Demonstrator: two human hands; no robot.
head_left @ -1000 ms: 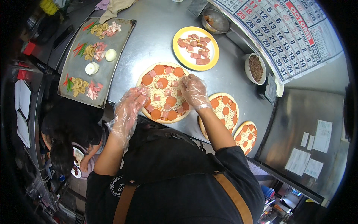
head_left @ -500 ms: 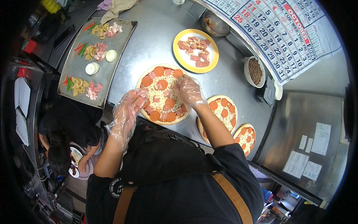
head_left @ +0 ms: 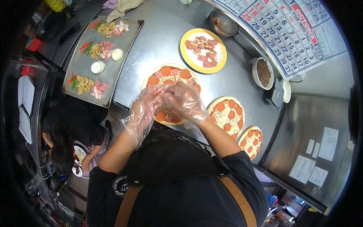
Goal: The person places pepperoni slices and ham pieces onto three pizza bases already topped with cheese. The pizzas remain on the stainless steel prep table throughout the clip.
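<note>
Both my hands wear clear plastic gloves and meet above the largest pizza (head_left: 168, 72), which carries shredded cheese, pepperoni rounds and squares of ham. My left hand (head_left: 143, 109) is cupped around several pieces of ham (head_left: 157, 101). The fingers of my right hand (head_left: 185, 101) are curled together against the left hand's fingers; what they pinch is hidden. Beyond the pizza, a yellow-rimmed plate (head_left: 185, 55) holds more cut ham (head_left: 204, 47). To the right lie a smaller pizza (head_left: 228, 116) and a still smaller one (head_left: 250, 142), both with cheese and pepperoni.
At left, a metal tray (head_left: 81, 64) bears piles of sliced vegetables, mushrooms and meat, plus two white round items (head_left: 117, 54). A bowl of brown crumbles (head_left: 262, 73) and a metal bowl (head_left: 223, 23) stand by the wall calendar (head_left: 280, 34). Another person (head_left: 72, 128) crouches lower left.
My right hand has moved left from the pizza's right side to my left hand. My left hand has shifted slightly right, over the pizza. The whole view has drifted a little.
</note>
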